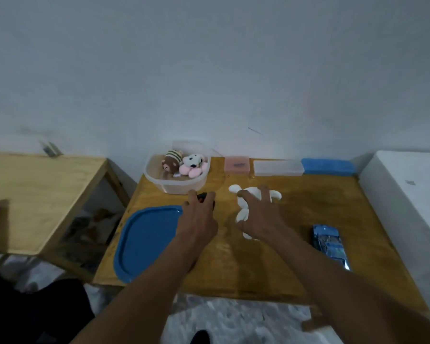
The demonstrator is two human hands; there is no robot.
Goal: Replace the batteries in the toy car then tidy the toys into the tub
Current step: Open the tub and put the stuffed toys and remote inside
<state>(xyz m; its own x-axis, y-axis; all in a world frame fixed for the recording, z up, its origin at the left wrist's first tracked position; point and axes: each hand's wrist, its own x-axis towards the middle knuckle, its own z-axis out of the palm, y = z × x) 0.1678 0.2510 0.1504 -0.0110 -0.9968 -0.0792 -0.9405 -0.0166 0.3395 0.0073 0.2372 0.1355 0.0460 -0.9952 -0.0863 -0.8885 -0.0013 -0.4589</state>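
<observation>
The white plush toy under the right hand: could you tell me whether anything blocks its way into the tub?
Nothing visible does. The white plush toy lies right of the open tub, whose blue lid rests off to the side. Only the left hand, over a small dark toy, sits near that path.

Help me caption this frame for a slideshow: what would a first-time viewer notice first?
Two bare hands reach over the wooden table: the left hand covers a small dark and red toy, and the right hand spreads its fingers over a white plush. Behind them a clear tub holds two plush toys, with its blue lid lying at the left.
</observation>
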